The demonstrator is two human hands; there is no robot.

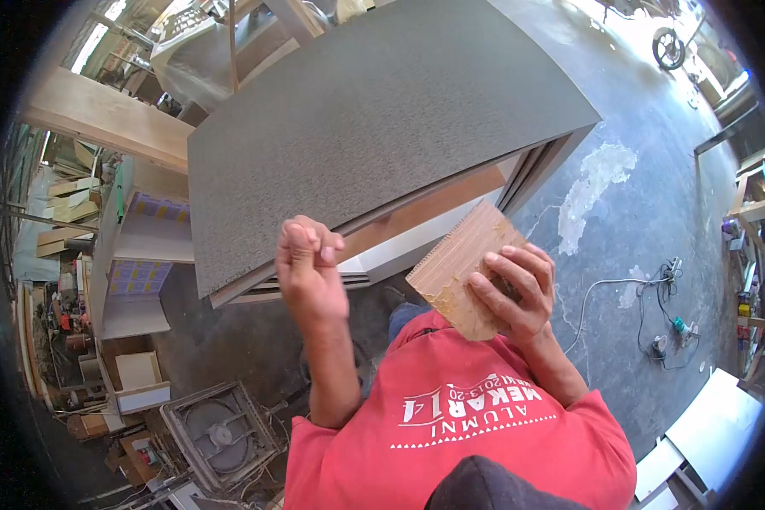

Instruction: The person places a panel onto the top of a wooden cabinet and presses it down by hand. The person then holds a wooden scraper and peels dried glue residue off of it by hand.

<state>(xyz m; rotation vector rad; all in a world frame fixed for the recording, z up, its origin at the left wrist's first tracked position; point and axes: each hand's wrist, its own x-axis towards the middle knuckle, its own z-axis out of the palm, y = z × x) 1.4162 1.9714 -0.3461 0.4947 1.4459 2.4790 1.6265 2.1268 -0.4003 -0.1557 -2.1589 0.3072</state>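
Note:
My right hand [518, 289] grips a flat, wood-coloured notched spreader [467, 263]. Fine teeth run along its upper left edge, and yellowish smears mark its lower part. Held in the air, it is in front of my chest, near the close edge of a large grey panel [382, 110]. The panel's surface has a fine rippled texture over its near and left parts. Raised beside that same edge, my left hand [313, 268] is closed, its fingers curled in toward the thumb, and I see nothing in it.
Under the panel is a pale frame or cabinet [399, 255]. A wooden beam [110, 110] and an open white cabinet [144, 246] stand at left. A dusty square machine [223, 435] sits lower left. Cables [663, 314] lie on the concrete floor at right, near white boards [714, 433].

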